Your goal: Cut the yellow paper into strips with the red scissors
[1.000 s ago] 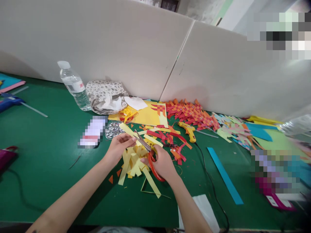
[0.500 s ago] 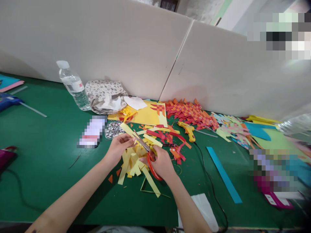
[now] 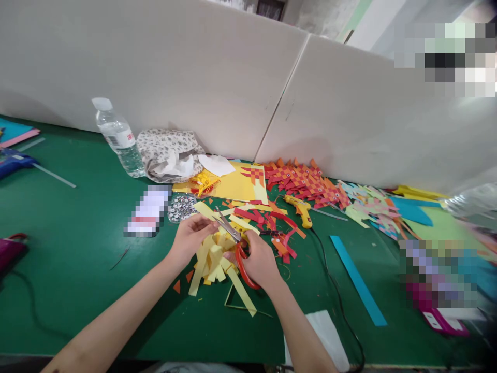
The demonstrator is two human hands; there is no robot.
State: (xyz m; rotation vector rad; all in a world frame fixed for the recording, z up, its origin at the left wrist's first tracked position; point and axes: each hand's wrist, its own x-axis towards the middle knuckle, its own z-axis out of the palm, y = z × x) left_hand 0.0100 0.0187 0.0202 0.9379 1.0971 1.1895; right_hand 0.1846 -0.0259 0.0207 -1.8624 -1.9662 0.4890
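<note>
Pinched in my left hand (image 3: 190, 238) is a pale yellow paper strip (image 3: 203, 209), its free end sticking out beyond the fingertips. My right hand (image 3: 259, 261) is wrapped round the red handle of a pair of scissors (image 3: 232, 231). The blades point up and left, parted, right beside the strip and my left fingertips; whether they touch the paper I cannot tell. Under both hands lies a loose pile of yellow paper strips (image 3: 213, 259). Red and orange paper scraps (image 3: 285, 246) are scattered just right of the scissors.
A yellow glue gun (image 3: 298, 207) trails a black cord on the right, near a blue strip (image 3: 357, 280). Woven red-orange paper fish (image 3: 303, 181) are heaped at the back. Left of centre are a water bottle (image 3: 120, 137), a phone (image 3: 149, 211) and a bag of googly eyes (image 3: 181, 208).
The scissor blades look a little wider apart beside the strip. My left fingers have shifted slightly; my right hand stays almost in place.
</note>
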